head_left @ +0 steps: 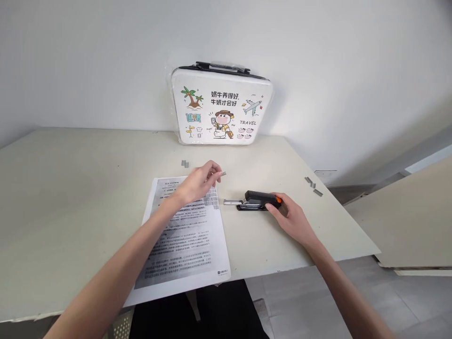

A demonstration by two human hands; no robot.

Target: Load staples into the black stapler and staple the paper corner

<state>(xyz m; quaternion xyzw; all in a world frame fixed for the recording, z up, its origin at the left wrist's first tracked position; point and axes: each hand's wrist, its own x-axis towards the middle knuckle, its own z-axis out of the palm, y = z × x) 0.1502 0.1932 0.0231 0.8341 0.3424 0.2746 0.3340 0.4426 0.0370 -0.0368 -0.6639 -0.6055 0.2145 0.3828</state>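
Observation:
Between thumb and fingers, my left hand (203, 181) pinches a small strip of staples (223, 173) above the top right corner of a printed sheet (187, 252). My right hand (290, 216) is closed around the back end of a black stapler (261, 197) with an orange patch. The stapler lies on the table to the right of the sheet, and its metal staple tray (233, 202) sticks out to the left, toward the paper. My left forearm crosses over the sheet and hides part of its text.
A white cartoon-printed case (222, 103) with a black handle stands against the wall. Small staple strips (185, 164) lie on the table (70, 197) behind the sheet, and several more staple strips (313, 186) sit near its right edge. A pale panel (416, 212) stands beyond that edge.

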